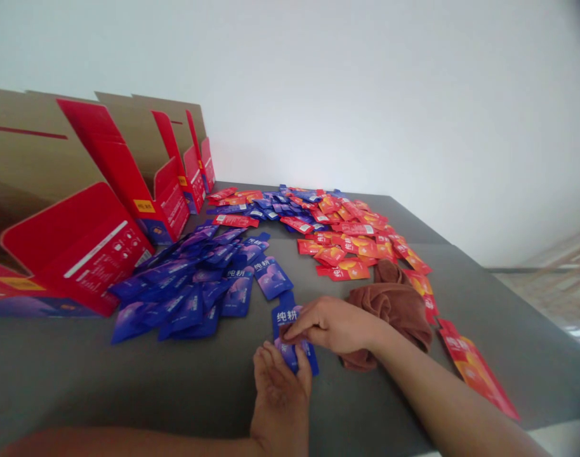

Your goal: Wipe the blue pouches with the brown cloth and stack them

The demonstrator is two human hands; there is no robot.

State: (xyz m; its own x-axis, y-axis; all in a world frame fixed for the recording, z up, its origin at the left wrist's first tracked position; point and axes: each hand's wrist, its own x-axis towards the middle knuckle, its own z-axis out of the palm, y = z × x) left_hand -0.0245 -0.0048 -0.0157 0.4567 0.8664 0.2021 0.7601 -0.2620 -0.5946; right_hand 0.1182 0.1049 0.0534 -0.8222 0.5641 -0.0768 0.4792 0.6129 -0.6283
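A blue-purple pouch (279, 316) with white lettering lies on the table in front of me. My left hand (281, 387) grips its near end between thumb and fingers. Over the pouch's middle is my right hand (330, 324), fingers bent and pressing a small brown piece of cloth (284, 331) against its face. A crumpled brown cloth (395, 304) lies under and beyond my right wrist; whether the small piece belongs to it is hidden by the hand. Left of my hands, a heap of similar blue pouches (190, 285) spreads over the table.
Open red boxes (99, 241) with raised flaps stand in a row along the left. Red-orange pouches (351, 244) mixed with blue ones curve across the back and right of the grey table (199, 387). One red pouch (478, 368) lies near the right edge. A white wall rises behind.
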